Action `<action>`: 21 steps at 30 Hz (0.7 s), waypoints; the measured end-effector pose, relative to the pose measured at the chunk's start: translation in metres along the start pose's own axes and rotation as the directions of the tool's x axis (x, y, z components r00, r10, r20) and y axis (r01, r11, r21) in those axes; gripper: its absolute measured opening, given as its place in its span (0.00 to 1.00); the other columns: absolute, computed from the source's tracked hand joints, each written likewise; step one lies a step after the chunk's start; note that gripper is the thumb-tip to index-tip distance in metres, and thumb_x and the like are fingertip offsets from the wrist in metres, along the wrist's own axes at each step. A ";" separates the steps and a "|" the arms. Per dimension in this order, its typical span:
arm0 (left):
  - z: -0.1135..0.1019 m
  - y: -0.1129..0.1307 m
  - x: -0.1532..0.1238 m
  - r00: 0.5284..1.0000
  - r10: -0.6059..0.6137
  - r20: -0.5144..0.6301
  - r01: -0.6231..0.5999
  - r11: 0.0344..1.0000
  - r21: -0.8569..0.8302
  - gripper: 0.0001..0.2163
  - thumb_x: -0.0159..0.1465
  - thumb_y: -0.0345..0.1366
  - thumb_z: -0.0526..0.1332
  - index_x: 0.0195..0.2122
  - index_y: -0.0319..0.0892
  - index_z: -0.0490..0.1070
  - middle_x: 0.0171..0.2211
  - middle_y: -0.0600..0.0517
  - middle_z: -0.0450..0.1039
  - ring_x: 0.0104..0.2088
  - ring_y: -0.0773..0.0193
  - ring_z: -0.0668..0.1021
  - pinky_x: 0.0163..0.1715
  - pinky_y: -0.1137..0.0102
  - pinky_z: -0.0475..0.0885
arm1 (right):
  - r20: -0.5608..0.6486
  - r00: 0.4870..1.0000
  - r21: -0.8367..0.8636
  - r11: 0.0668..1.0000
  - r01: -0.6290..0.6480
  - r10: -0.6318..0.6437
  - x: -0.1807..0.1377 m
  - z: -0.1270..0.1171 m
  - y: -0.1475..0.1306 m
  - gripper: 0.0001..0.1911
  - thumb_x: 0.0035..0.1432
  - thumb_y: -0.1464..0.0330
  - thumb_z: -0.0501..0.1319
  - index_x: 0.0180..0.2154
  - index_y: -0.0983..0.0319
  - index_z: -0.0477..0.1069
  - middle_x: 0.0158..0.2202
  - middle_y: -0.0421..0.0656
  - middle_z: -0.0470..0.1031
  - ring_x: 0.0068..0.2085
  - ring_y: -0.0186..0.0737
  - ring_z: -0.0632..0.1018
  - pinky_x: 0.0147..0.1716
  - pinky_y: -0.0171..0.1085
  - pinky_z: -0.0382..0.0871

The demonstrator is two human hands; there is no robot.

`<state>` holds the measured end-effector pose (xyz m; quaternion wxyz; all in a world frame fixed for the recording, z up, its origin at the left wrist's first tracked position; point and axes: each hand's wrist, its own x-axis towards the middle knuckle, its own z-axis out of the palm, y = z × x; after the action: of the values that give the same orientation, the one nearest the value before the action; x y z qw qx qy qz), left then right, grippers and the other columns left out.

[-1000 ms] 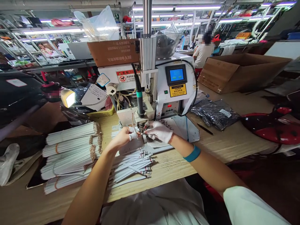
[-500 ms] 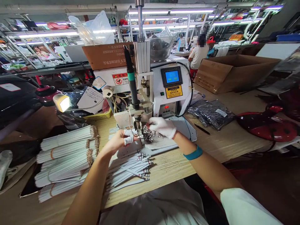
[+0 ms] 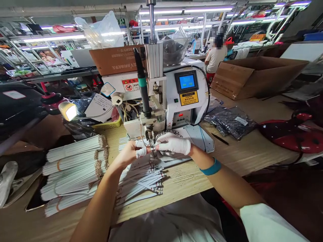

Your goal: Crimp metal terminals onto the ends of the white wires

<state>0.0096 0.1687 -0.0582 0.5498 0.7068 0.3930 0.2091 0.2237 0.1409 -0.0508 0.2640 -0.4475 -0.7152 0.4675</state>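
While your left hand [image 3: 129, 155], with white covers on its fingers, meets your gloved right hand [image 3: 174, 144] below the machine's [image 3: 170, 97] tip, the fingers of both are bent inward; whatever they grip is too small to tell. Loose white strips [image 3: 138, 183] lie fanned on the table [image 3: 181, 188] just below your hands, flat, narrow and overlapping, with small dark and reddish bits at their right ends. Left of your left arm, bundled white strips [image 3: 73, 168] sit stacked, their ends coppery (orange bands circle some of them). Small shiny pieces [image 3: 178, 133] are heaped behind your right hand.
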 end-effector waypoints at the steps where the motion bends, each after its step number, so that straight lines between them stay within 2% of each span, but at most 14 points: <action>1: 0.000 0.000 0.000 1.000 -0.002 -0.002 0.002 1.000 -0.001 0.14 0.49 0.39 0.64 0.17 0.37 0.61 0.17 0.58 0.56 0.21 0.73 0.58 0.21 0.75 0.52 | -0.012 1.000 -0.022 0.999 0.027 -0.027 0.000 0.000 0.001 0.13 0.54 0.62 0.59 0.28 0.66 0.72 0.18 0.36 0.64 0.17 0.26 0.63 0.15 0.27 0.53; 7: 0.000 0.000 -0.001 0.999 0.030 -0.012 -0.030 0.999 -0.031 0.13 0.49 0.38 0.64 0.18 0.37 0.64 0.19 0.57 0.59 0.23 0.72 0.60 0.23 0.75 0.55 | -0.083 0.977 -0.169 0.969 0.183 -0.199 0.002 0.000 0.006 0.13 0.55 0.64 0.59 0.29 0.67 0.74 0.22 0.39 0.70 0.24 0.30 0.67 0.23 0.30 0.58; 10: 0.000 0.001 -0.001 0.999 0.035 -0.021 -0.036 0.999 -0.030 0.11 0.49 0.39 0.65 0.19 0.37 0.67 0.21 0.55 0.63 0.25 0.70 0.63 0.27 0.74 0.59 | -0.115 0.927 -0.294 0.904 0.310 -0.356 0.002 0.000 0.009 0.10 0.56 0.67 0.58 0.31 0.66 0.75 0.27 0.42 0.75 0.29 0.32 0.71 0.29 0.31 0.61; 13: 0.000 0.001 -0.002 1.000 0.018 -0.004 -0.018 1.000 -0.014 0.10 0.50 0.39 0.64 0.22 0.37 0.69 0.23 0.54 0.66 0.26 0.68 0.65 0.29 0.73 0.61 | -0.086 0.864 -0.453 0.791 0.410 -0.497 0.001 0.000 0.011 0.09 0.57 0.70 0.57 0.33 0.64 0.76 0.30 0.42 0.76 0.30 0.33 0.73 0.30 0.31 0.62; 17: 0.000 -0.001 -0.005 1.000 0.021 0.007 -0.021 0.998 0.054 0.09 0.52 0.39 0.64 0.25 0.37 0.71 0.23 0.55 0.66 0.25 0.69 0.65 0.27 0.74 0.61 | -0.038 0.832 -0.611 0.672 0.419 -0.554 -0.002 0.002 0.014 0.09 0.58 0.68 0.57 0.34 0.62 0.76 0.30 0.42 0.76 0.31 0.33 0.73 0.30 0.32 0.61; 21: 0.002 -0.002 -0.007 0.999 0.044 0.004 -0.044 0.992 0.117 0.10 0.53 0.40 0.63 0.29 0.37 0.72 0.22 0.56 0.64 0.25 0.70 0.65 0.26 0.75 0.60 | -0.065 0.826 -0.655 0.648 0.388 -0.560 -0.002 0.004 0.015 0.09 0.58 0.67 0.57 0.35 0.61 0.75 0.30 0.41 0.76 0.31 0.33 0.73 0.31 0.32 0.61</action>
<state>0.0059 0.1618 -0.0601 0.5030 0.7465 0.3885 0.1971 0.2273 0.1403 -0.0663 0.3094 -0.3608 -0.8779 0.0582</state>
